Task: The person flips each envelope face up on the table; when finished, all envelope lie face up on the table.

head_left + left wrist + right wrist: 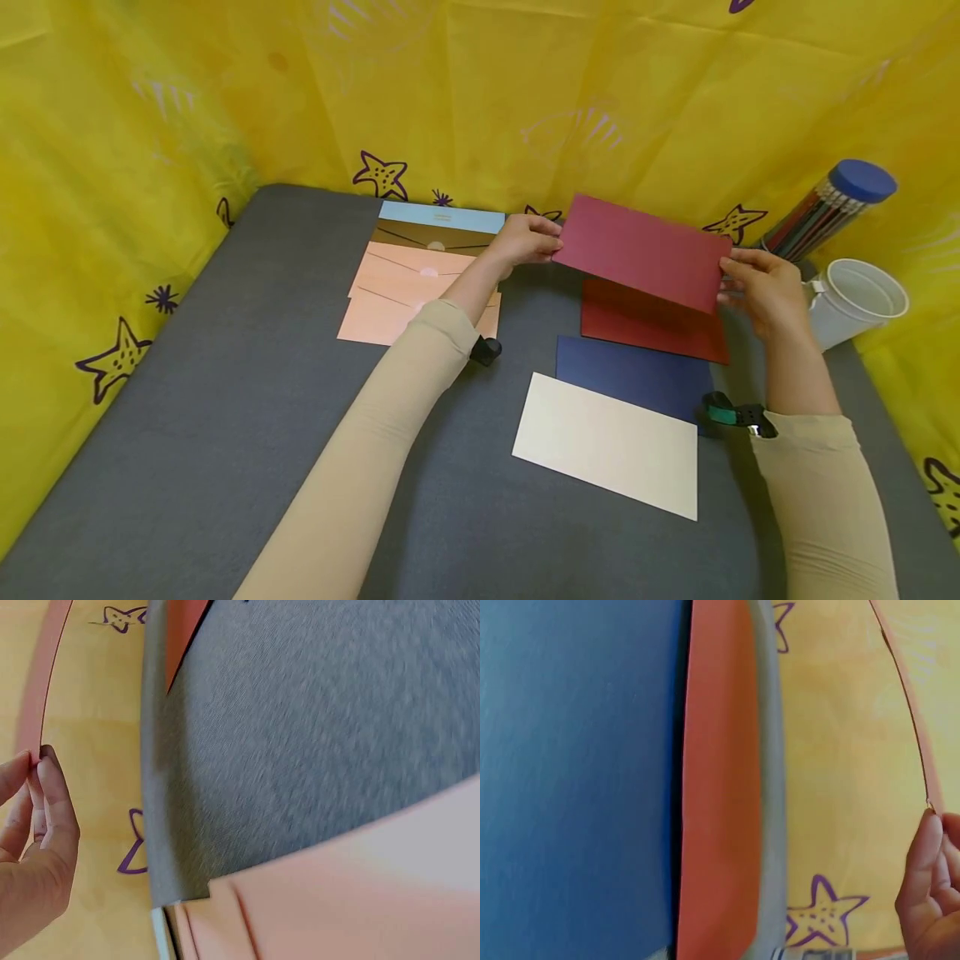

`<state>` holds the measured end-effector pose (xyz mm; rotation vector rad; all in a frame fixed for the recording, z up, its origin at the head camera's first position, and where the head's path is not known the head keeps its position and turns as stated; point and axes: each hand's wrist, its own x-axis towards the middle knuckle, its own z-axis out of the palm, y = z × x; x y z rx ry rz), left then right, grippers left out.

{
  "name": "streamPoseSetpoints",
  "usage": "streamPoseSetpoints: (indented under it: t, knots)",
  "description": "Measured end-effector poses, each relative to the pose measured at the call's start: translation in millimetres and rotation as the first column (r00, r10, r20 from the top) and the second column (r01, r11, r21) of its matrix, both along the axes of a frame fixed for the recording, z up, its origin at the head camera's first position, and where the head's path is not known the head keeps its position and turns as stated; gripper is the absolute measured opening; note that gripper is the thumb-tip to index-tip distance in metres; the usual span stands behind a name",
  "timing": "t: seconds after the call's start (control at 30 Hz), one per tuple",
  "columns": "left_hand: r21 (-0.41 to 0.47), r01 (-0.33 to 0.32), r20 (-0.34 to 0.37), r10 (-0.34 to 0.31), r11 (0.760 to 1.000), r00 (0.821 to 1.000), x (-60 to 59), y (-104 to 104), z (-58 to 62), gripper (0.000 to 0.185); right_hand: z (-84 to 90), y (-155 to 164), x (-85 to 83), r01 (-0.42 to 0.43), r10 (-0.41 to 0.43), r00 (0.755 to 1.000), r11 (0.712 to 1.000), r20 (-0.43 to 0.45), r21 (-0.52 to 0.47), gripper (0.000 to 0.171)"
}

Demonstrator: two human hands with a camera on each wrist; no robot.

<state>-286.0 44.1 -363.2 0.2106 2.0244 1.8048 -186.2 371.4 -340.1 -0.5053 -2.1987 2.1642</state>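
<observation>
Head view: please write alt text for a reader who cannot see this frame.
Two hands, left hand and right hand, hold a dark red envelope by its short ends above a grey table. Beneath lie a red envelope, a navy envelope and a cream envelope; pink envelopes lie to the left.

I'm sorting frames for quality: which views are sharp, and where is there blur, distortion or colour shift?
Head view: evenly lit and sharp, wide-angle bend at the table edges, soft shadow under the dark red card. Left wrist view: the peach envelopes up close are blurred, the grey cloth slightly smeared. Right wrist view: soft focus throughout, and the red card on the table reads orange.
</observation>
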Motion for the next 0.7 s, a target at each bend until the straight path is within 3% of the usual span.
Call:
streamPoseSetpoints:
  t: [0.1,0.23,0.5,0.7]
  knots:
    - [-0.007,-0.027,-0.052,0.027,1.000,0.998,-0.9,-6,3.4,0.031,3.2,-8,-0.6,0.016,-0.026,0.996,0.993,-0.083,-0.118,0.005]
    - [0.003,-0.065,-0.096,0.065,0.998,0.993,-1.9,-13,2.0,0.022,4.6,-16,-1.3,-0.013,-0.028,0.987,0.967,-0.158,-0.254,0.008]
    - [-0.016,-0.181,-0.086,0.179,0.983,0.980,-3.2,-20,-8.8,0.019,-4.4,-26,-6.4,-0.121,0.060,0.973,0.955,-0.225,-0.271,0.013]
    - [-0.023,-0.260,-0.117,0.255,0.965,0.960,-3.2,-23,-13.5,0.017,-10.4,-29,-10.2,-0.169,0.121,0.975,0.948,-0.189,-0.269,0.019]
